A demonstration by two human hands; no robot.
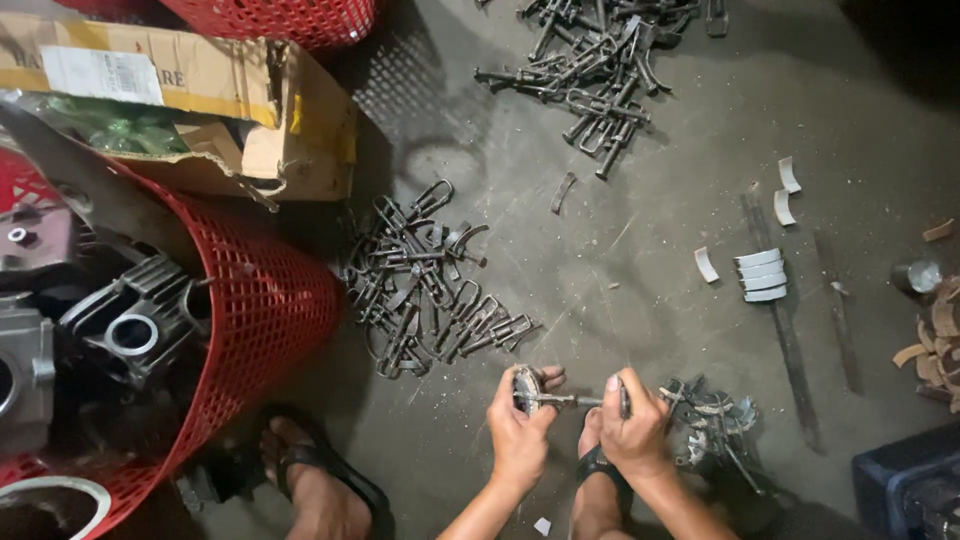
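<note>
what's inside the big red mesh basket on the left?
The red mesh basket holds grey metal engine parts: a finned cylinder block with a round bore, plus other castings. Whatever lies lower is hidden by them and the frame edge.

Looking straight down at a grey concrete floor (640, 270). Left hand (520, 425) closed around a small rusty metal part (527, 388); right hand (632, 425) gripping a thin tool (600, 401) that meets that part, both hands low in the middle, above a sandalled foot (597, 470). Another sandalled foot (320, 480) to the left. Just right of the right hand, a small heap of dark metal pieces (715, 420). Larger pile of bent metal clips (430, 285) above the hands, another pile (595, 70) at the top. Red plastic basket (260, 320) with engine parts (130, 325) at left, torn cardboard box (250, 110) above it. Curved pale shells (762, 275) stacked at right.
</note>
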